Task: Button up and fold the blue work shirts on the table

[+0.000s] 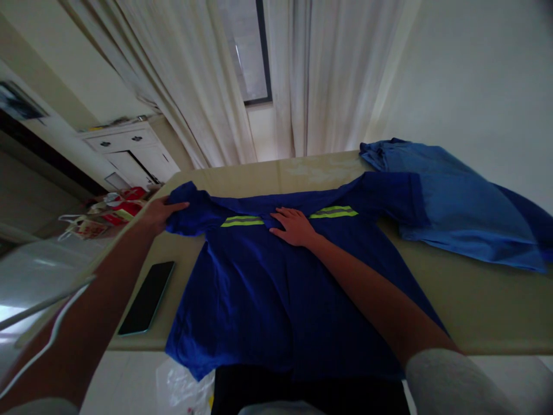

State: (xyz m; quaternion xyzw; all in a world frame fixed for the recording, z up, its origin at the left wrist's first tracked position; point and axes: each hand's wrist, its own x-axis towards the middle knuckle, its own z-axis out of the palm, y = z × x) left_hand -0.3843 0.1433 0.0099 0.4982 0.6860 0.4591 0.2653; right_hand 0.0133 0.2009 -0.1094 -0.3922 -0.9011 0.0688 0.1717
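A dark blue short-sleeved work shirt [250, 282] lies spread on the table, its lower edge hanging over the near side. Yellow-green reflective strips cross its chest. At the end of the left-side sleeve, my left hand [162, 214] grips the cloth, with the thumb on top and the other fingers mostly hidden. My right hand [294, 226] rests flat on the upper middle of the shirt, between the strips, fingers apart. The other sleeve reaches towards a pile of lighter blue clothing [466, 202] on the right.
A phone [147, 297] lies on the yellowish table [479, 311], near my left forearm. A white cord [54, 331] passes by that arm. Red bags [125, 206] and a white cabinet [129, 147] stand beyond on the left. Curtains [345, 69] hang behind the table.
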